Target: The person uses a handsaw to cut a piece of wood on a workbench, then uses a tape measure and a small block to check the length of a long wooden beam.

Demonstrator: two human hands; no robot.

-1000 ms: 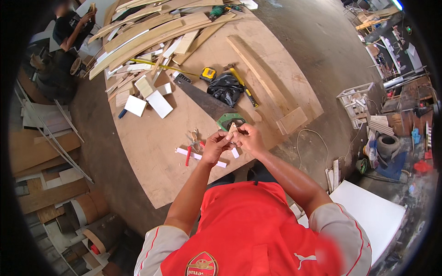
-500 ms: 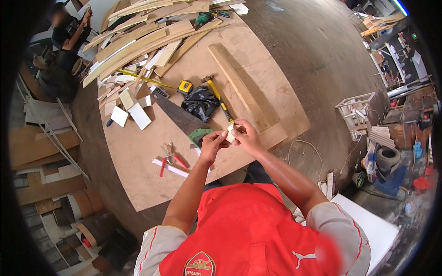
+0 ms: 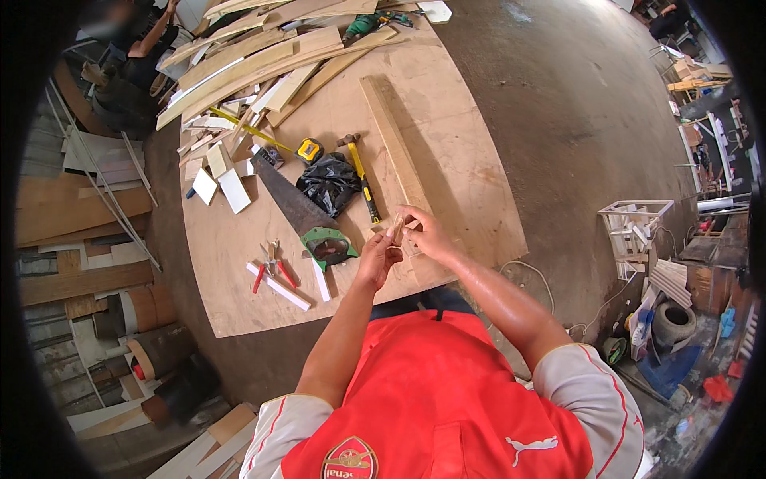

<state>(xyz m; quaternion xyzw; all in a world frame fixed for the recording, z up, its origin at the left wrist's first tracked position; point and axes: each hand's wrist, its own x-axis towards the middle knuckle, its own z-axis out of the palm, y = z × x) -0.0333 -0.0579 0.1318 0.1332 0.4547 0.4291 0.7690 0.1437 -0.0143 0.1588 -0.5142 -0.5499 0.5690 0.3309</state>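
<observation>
My left hand (image 3: 380,255) and my right hand (image 3: 423,234) both grip a small light wooden piece (image 3: 397,229) above the plywood table (image 3: 239,291). Left of them lie a handsaw (image 3: 283,199) with a green handle, red-handled pliers (image 3: 286,274) and narrow white strips (image 3: 283,294). Above them lie a hammer (image 3: 363,180) with a yellow-and-black handle, a black plastic bag (image 3: 327,185) and a yellow tape measure (image 3: 309,150). A long wooden board (image 3: 387,132) lies beyond my hands.
Wood offcuts (image 3: 251,64) pile along the table's far left, beside a green power tool (image 3: 359,25). Another person (image 3: 144,44) is at the upper left. Boards (image 3: 84,207) crowd the left floor. A white frame (image 3: 634,206), cords (image 3: 536,267) and clutter fill the right.
My hands have shifted slightly, and the piece in them is turned more on edge. The view has shifted, so the saw's green handle now shows clear of my hands.
</observation>
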